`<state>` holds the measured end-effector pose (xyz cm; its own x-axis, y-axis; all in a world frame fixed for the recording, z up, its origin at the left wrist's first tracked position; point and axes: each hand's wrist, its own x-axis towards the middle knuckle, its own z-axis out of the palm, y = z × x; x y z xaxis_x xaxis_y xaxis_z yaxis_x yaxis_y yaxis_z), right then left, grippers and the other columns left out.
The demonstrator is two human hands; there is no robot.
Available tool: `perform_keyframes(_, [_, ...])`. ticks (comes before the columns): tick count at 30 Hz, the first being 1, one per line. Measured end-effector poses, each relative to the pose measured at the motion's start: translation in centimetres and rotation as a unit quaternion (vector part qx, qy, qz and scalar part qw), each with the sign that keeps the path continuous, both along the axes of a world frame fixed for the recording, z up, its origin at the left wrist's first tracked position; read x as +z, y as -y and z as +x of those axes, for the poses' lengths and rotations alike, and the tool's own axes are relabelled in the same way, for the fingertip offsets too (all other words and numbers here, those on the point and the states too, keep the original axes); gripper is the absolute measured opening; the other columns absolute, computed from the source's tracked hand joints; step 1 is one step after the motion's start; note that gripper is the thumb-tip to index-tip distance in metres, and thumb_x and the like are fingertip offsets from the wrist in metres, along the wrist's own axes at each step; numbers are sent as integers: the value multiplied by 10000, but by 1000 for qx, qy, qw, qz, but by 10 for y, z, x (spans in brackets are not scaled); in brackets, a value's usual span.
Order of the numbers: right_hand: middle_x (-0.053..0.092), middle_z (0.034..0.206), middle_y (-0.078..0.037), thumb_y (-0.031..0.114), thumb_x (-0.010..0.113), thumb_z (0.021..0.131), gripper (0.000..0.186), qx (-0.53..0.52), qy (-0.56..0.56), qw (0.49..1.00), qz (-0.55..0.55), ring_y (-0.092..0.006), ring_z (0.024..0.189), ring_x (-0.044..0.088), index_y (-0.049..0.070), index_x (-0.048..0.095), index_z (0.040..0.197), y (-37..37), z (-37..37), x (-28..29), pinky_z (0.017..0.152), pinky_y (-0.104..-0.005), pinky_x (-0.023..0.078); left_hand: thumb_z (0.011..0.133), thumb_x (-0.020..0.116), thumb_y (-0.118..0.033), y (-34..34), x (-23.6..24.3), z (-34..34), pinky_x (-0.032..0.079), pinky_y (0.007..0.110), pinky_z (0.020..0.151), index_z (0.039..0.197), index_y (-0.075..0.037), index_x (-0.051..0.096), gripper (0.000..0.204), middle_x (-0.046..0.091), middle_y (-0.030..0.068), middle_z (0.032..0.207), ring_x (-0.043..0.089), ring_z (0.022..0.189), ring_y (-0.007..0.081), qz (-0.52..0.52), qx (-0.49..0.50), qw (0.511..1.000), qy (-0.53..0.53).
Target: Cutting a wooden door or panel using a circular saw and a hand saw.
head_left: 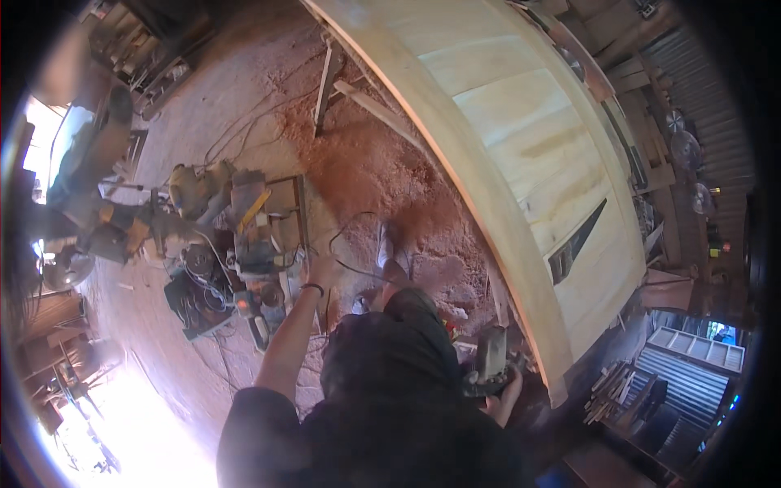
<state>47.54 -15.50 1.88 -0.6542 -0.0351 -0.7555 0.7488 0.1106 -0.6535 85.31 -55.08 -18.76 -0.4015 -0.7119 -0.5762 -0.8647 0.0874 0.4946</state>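
Note:
My left arm, with a dark band at the wrist, stretches forward. My left hand [322, 269] is beside a wooden stand crowded with tools; its fingers are too blurred to read. A thin black cord [351, 267] curves right by that hand, and whether it is gripped does not show. Low on the right, my right hand [509, 389] is closed on a handheld power tool [491, 353] with a pale, blocky body and dark base. This tool is beside the lower end of a large, pale wooden panel [521, 146] with a curved-looking edge.
Reddish sawdust [358, 175] covers the floor between the panel and the tool stand [299, 211]. A trestle leg [325, 89] stands under the panel's far end. An orange-and-black power tool [250, 313] lies at the stand's near side. Scrap wood [608, 392] is piled at right.

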Motion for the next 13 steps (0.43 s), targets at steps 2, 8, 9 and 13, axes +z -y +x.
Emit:
perform_keyframes(2, [528, 644, -25, 338, 622, 935, 243, 39, -59, 997, 5, -168, 498, 524, 102, 581, 901, 54, -14, 39, 456, -355, 482, 832, 656, -336, 14, -1, -22, 475, 463, 977, 1077, -79, 703, 358, 632, 203, 1224, 593, 1144, 376, 63, -41, 997, -30])
perform_keyframes(8, [507, 661, 4, 258, 666, 940, 274, 169, -209, 962, 37, -100, 459, 468, 62, 580, 1110, 199, -76, 89, 394, -290, 411, 835, 656, -378, 86, 0, -101, 496, 434, 961, 1198, -61, 668, 482, 669, 186, 1197, 649, 1055, 333, 101, -263, 959, -35])
perform_keyframes(9, [573, 916, -62, 241, 671, 935, 425, 213, -211, 954, 18, -144, 648, 557, 58, 506, 1282, 243, -90, 97, 549, -299, 477, 832, 660, -391, 100, -20, -96, 513, 429, 934, 1199, -70, 669, 488, 684, 183, 1167, 667, 1016, 320, 67, -278, 958, -27])
perform_keyframes(13, [551, 1346, -127, 214, 674, 934, 618, 328, -303, 893, 59, -194, 1107, 604, 50, 405, 1466, 356, -142, 77, 934, -324, 510, 889, 634, -400, 169, 55, -90, 450, 394, 1037, 1248, -102, 662, 467, 625, 182, 1290, 616, 1184, 239, 81, 88, 981, -155])
